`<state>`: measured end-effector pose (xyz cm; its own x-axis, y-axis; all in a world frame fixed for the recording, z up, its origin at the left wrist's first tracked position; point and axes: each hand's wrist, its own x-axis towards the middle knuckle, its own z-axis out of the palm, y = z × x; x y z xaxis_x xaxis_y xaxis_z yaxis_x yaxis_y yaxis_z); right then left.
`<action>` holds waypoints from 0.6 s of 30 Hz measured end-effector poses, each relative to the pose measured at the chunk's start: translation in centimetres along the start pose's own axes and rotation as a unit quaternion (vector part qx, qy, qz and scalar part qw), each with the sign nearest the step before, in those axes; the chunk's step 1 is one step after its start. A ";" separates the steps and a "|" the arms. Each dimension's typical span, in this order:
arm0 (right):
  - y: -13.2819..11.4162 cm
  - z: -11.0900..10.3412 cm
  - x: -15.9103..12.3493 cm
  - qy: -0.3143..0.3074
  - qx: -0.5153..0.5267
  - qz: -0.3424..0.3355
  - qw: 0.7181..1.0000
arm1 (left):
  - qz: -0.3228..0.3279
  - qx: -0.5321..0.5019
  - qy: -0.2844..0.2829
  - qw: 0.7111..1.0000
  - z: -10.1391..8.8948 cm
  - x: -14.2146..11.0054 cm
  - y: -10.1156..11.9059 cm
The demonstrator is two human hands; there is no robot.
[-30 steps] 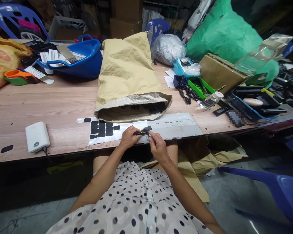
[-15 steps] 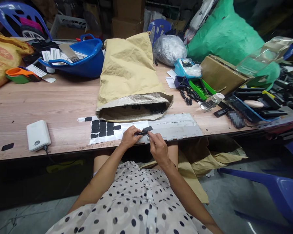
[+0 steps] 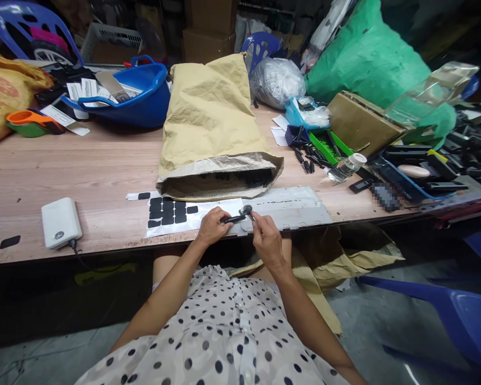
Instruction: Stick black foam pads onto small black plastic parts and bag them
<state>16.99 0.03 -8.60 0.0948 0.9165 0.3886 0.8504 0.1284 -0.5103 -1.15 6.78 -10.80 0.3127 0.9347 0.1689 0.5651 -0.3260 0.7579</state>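
My left hand is closed around one end of a slim black part, which points to the right over the table edge. My right hand pinches a small tool with a round dark head. That head is at the right end of the black part; whether they touch, I cannot tell. Beneath both hands lies a flat grey board. Left of them, a white backing sheet carries several black rounded-square stickers. An open paper sack with dark things inside lies just beyond.
A white power bank with a cable sits at left. Behind it stands a blue basin of white boxes. On the right are a green tray, a clear bottle, a cardboard box and a blue tray of black parts.
My right hand has moved slightly right, carrying the round-headed tool along the black part to its right end. More of the part shows now. My left hand has stayed almost in place.
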 end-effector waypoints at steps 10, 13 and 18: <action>5.3 1.2 3.5 0.030 -0.161 0.060 0.985 | 0.016 0.012 0.002 1.000 0.3 -0.1 -0.1; 5.3 1.8 3.3 0.032 -0.199 0.069 0.977 | 0.020 0.011 -0.007 1.000 0.2 -0.2 -0.2; 4.8 2.3 2.9 0.039 -0.228 0.070 0.970 | 0.026 0.020 -0.016 0.999 -0.2 -0.3 -0.1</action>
<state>20.10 4.20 -11.69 0.2507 0.8787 0.4061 0.9650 -0.1937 -0.1767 -1.48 6.59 -10.77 0.3669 0.9113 0.1869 0.5770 -0.3805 0.7227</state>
